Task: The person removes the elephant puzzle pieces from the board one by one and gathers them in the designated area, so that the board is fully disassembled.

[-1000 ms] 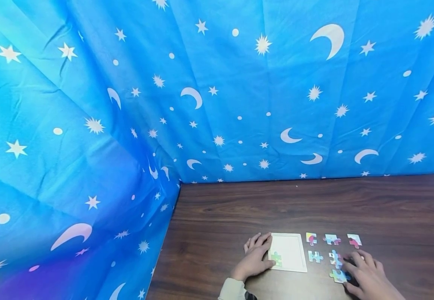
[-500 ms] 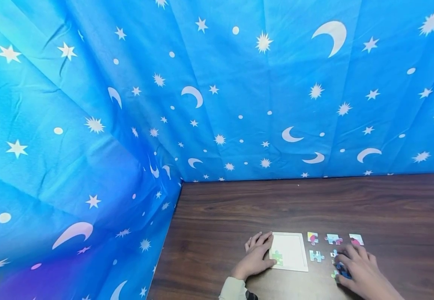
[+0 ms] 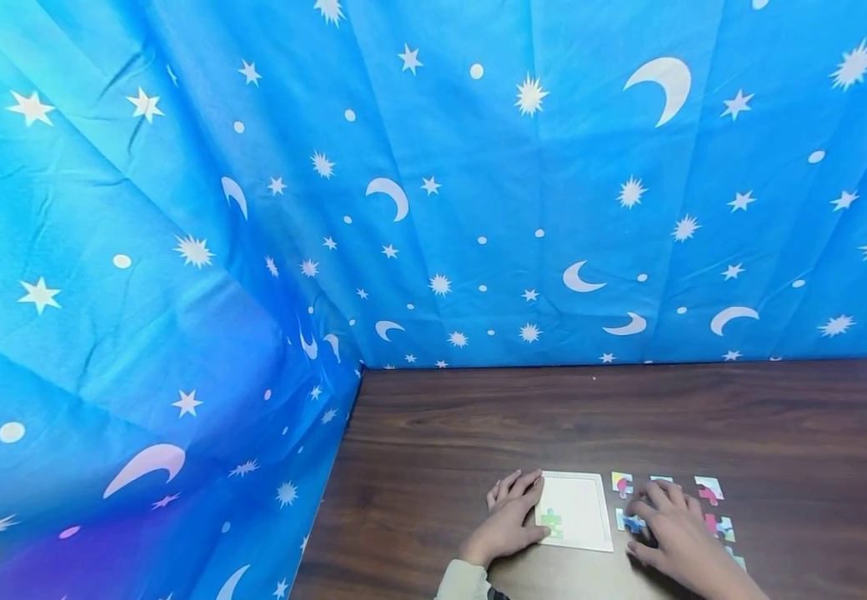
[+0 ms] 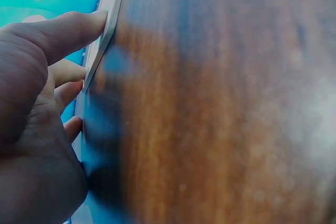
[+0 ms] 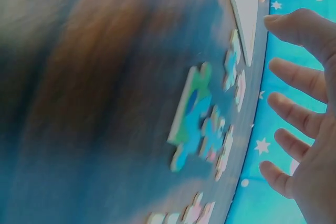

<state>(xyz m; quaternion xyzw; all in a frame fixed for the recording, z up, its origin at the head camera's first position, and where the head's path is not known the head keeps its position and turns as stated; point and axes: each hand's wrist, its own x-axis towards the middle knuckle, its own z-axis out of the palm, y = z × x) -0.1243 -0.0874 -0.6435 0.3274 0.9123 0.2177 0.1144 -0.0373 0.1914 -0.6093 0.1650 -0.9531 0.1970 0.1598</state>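
Observation:
My left hand (image 3: 504,517) rests along the left side of a pale puzzle tray (image 3: 585,504), its thumb at the near edge and fingertips by the far left corner. In the left wrist view the thumb (image 4: 73,32) lies against the tray's edge. One green jigsaw piece (image 3: 551,522) sits in the tray's near left corner. Over the loose jigsaw pieces, my right hand (image 3: 683,537) is spread with nothing in its fingers, overlapping the middle ones. Below it, the right wrist view has a green and blue jigsaw piece (image 5: 194,114) on the table.
Right of the tray lie a yellow and pink piece (image 3: 622,483), a blue piece (image 3: 631,522), a white and pink piece (image 3: 709,490) and several others. The dark wood table (image 3: 448,425) meets a blue curtain (image 3: 478,192) with moons and stars behind and at left.
My right hand has moved left from the right-hand pieces to over the middle ones, uncovering pieces at the right. The left hand stays at the tray. The head view has shifted slightly.

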